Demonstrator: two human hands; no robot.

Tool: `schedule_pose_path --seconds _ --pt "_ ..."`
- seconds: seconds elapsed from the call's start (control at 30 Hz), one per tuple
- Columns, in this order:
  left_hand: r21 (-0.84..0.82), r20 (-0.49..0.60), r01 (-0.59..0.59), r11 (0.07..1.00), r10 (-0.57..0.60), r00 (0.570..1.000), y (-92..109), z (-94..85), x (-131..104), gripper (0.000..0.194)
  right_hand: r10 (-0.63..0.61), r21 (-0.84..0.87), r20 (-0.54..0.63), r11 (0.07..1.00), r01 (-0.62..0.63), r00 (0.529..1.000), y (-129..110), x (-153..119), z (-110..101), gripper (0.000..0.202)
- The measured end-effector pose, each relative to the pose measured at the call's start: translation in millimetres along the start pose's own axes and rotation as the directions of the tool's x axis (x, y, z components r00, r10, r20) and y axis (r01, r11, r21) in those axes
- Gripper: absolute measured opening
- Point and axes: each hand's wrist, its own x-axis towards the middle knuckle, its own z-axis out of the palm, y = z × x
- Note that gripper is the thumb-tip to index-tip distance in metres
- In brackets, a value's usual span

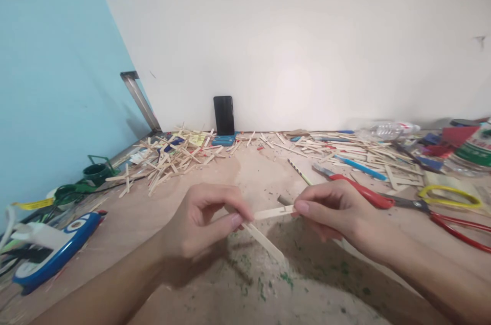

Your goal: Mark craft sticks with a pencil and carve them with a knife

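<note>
In the head view, a light brown worktop (253, 166) speckled with green bits at the near side runs back to a large white panel (287, 43). A light blue wall (57, 59) rises on the left. A black phone (224, 115) stands upright at the panel's foot, on a blue block (224, 139). A tangled heap of thin wooden sticks (176, 161) lies far left, and more loose sticks (368, 156) are scattered far right.

A dark green cup (95, 175) sits on the left near the wall; its contents cannot be made out. On the far right a clear plastic bottle (395, 129) lies on its side, and nearer, at the right edge, is a bottle with a green label (477, 146); what either holds is unclear.

Near the middle, the left hand (210, 220) pinches two flat wooden strips together between thumb and fingers. One strip (268, 213) reaches right to the right hand (335, 207), its thumb and fingers closed on that end; the other strip (266, 244) slants nearer and to the right.
</note>
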Motion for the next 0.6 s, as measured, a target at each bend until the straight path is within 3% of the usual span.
schedule_pose_path --seconds 0.13,0.37,0.5,0.6 --pt "0.02 -0.006 0.038 0.999 -0.038 0.999 -3.1 1.5 -0.7 0.02 0.058 -0.033 0.017 0.998 -0.057 0.998 -1.0 1.9 0.3 0.049" --pt "0.104 -0.003 0.103 0.989 -0.103 0.995 -2.4 1.4 1.7 0.02 0.113 0.067 0.005 0.991 -0.113 0.994 4.4 4.3 5.1 0.056" --pt "0.213 -0.02 0.255 0.943 -0.257 0.966 -8.2 4.5 4.6 0.014 0.116 0.125 -0.081 0.987 -0.105 0.99 8.1 8.3 4.2 0.054" --pt "0.258 -0.011 0.4 0.88 -0.411 0.912 -21.2 7.1 9.6 0.015 0.136 0.181 -0.197 0.978 -0.101 0.971 13.0 11.1 -1.6 0.049"
